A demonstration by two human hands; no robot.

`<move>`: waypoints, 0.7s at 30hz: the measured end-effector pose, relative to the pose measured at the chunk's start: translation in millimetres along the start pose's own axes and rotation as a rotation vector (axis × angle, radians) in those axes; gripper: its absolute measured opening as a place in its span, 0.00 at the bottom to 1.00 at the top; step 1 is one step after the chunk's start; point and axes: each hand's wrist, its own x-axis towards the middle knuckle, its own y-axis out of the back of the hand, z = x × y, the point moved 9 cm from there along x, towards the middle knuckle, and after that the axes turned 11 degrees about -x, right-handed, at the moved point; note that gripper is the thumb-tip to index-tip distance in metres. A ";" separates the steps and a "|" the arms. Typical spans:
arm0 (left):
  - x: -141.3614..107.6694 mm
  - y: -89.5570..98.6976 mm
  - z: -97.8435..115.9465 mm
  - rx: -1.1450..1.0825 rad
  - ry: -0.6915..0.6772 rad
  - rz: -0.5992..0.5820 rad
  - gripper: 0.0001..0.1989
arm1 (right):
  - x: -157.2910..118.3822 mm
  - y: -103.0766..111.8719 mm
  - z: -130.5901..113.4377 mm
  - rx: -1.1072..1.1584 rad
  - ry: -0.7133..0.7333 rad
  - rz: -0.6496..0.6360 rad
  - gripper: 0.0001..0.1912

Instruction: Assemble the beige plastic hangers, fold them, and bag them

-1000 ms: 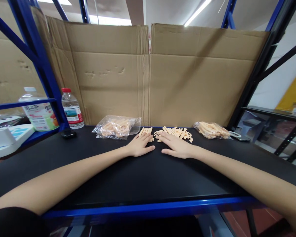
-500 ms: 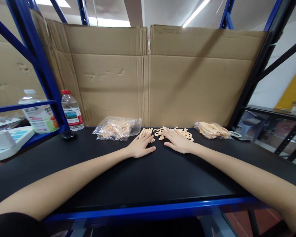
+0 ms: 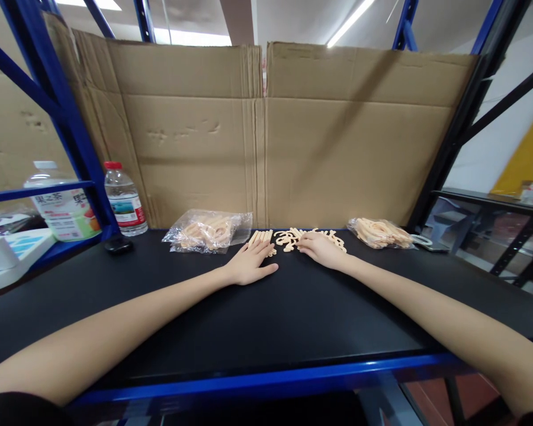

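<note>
Left hand: our left hand (image 3: 250, 264) lies palm down with its fingers spread wide, thumb pointing toward the other hand; we see nothing gripped in it.
Straight sticks: the pale straight sticks (image 3: 261, 236) lie in a row at the left hand's fingertips, partly under them.
Right hand: our right hand (image 3: 323, 249) is narrower, fingers bent down together; we cannot tell whether they pinch a piece or only rest there.
Curved pieces: the pale curved pieces (image 3: 285, 239) lie loose at the right hand's fingertips and to either side of it, some hidden beneath it.
Left bag: a clear bag of pale pieces (image 3: 206, 231) sits beyond the left hand and to its left.
Right bag: a second bag (image 3: 379, 232) lies to the right of the right hand, well apart from it.
Bottle: the red-capped bottle (image 3: 127, 204) stands far to the left of the left hand, beyond a small black object (image 3: 119, 245).
Row risk: we judge that a sideways drag of the left hand's spread fingers could roll the sticks out of line.
Pile risk: we think bent fingers raking through tangled curves could catch several at once, or push some against the cardboard (image 3: 337, 148) beyond both hands.
</note>
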 end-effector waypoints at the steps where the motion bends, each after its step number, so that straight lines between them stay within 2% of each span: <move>1: 0.1 0.1 0.3 0.003 -0.002 -0.001 0.39 | 0.6 -1.5 1.2 0.004 -0.013 0.001 0.11; 6: -0.3 0.7 1.5 -0.001 -0.011 0.000 0.39 | 2.0 -6.6 6.4 0.018 -0.055 0.008 0.10; 14: 0.3 0.9 -0.2 -0.055 -0.024 0.023 0.38 | 1.1 -0.9 6.6 -0.016 -0.098 0.016 0.11; 21: -0.2 1.9 2.1 -0.043 -0.019 0.022 0.38 | 0.3 -4.0 10.6 -0.057 -0.107 -0.001 0.12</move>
